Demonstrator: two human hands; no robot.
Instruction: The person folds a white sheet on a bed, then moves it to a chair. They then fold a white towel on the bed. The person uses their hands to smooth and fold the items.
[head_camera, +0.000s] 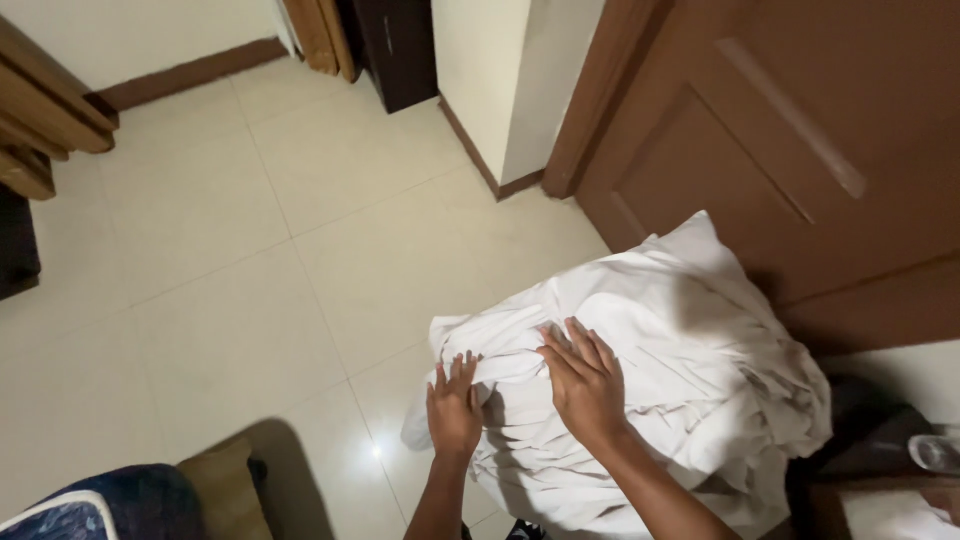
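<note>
A large crumpled bundle of white cloth (680, 350) is heaped at the right, in front of a brown wooden door. My left hand (453, 408) lies flat on the bundle's lower left edge with fingers spread. My right hand (585, 380) rests palm down on the folds just right of it, fingers apart and pointing up-left. Neither hand closes around the fabric; both press on its surface. What supports the bundle underneath is hidden by the cloth.
A cream tiled floor (250, 270) spreads to the left. The brown panelled door (790, 150) stands behind the bundle. A blue patterned object (110, 505) and a tan cushion (225, 485) lie at the bottom left. Dark items (880, 430) sit at the right edge.
</note>
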